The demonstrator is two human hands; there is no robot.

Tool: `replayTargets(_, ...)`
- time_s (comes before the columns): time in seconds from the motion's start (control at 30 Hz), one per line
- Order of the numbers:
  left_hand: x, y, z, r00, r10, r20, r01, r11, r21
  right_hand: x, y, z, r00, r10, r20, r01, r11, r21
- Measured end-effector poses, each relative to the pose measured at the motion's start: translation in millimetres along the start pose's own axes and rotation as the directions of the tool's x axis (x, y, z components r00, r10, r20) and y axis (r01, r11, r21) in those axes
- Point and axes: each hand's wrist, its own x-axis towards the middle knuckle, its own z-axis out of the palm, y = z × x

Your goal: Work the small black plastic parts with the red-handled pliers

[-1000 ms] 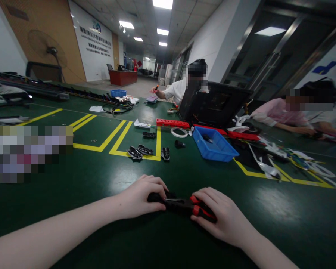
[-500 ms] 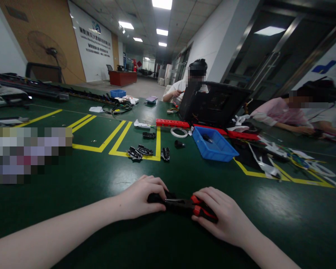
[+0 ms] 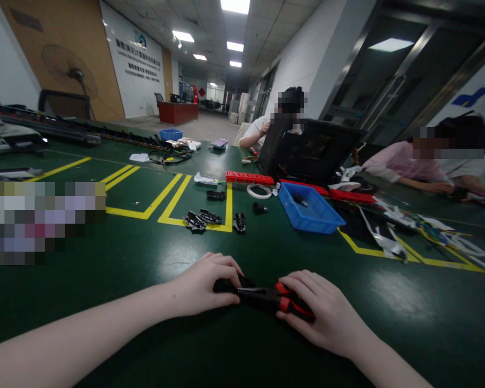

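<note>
Gripping pliers [image 3: 267,296] in your right hand [image 3: 323,308]: thumb and fingers around the red-and-black handles, nose pointing at your left hand [image 3: 216,280]. Your left is closed on a small black part [image 3: 223,285], thumb on the near side, fingers over the top, much of it covered. Pliers' nose reaches right up to the part; can't tell if the jaws bite on it, black on black. Both things sit centre, between your hands, low at the green table [image 3: 178,345]; can't tell if they touch it.

Beyond your hands: a few black pieces [image 3: 202,218] in and beside a yellow tape outline [image 3: 229,199], one black cap [image 3: 260,208] to their right, white ring [image 3: 259,197] behind the cap. Blue tray [image 3: 315,226] further right, dark piece inside. Red strip [image 3: 248,177] behind the ring, big black casing [image 3: 311,151] past that. Person across the table, white sleeve [image 3: 253,132], one hand raised; another at right, pink sleeve [image 3: 388,159], forearms on the table.
</note>
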Motion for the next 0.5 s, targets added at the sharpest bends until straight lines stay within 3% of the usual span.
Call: replayTargets(0.5,-1.3,7.4,-3.0,1.000,-0.018,0.001,0.018,1.000,-0.002,-1.2,-3.3,5.2,1.000,0.025,0.007,-0.025,0.999,0.024)
